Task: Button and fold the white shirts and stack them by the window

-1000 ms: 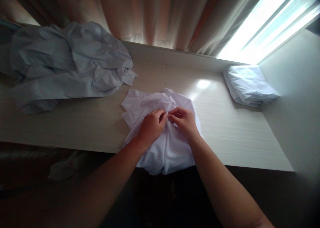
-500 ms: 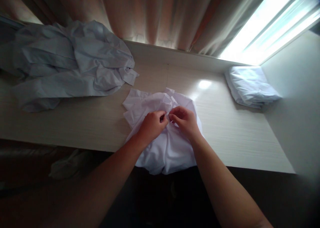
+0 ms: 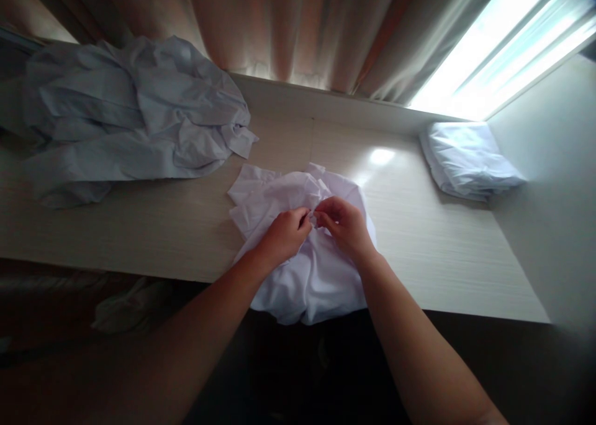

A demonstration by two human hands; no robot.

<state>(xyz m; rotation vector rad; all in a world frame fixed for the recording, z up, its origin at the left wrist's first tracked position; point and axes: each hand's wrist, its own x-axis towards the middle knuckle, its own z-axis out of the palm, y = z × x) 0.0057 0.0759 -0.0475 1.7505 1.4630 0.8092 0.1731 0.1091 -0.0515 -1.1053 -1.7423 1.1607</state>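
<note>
Left hand (image 3: 285, 235), right hand (image 3: 347, 227) adjacent; pinching cloth (image 3: 313, 279)

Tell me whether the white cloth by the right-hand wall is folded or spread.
Folded: the white cloth lies in a compact, layered bundle on the table.

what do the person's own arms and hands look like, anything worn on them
The left grip and right grip are bare, five-fingered human hands without gloves. No watch or bracelet shows at either wrist. The left forearm and right forearm show no sleeve within the picture; shadow dims the lower left one. Rings can't be ruled out, since some fingers are hidden.
</note>
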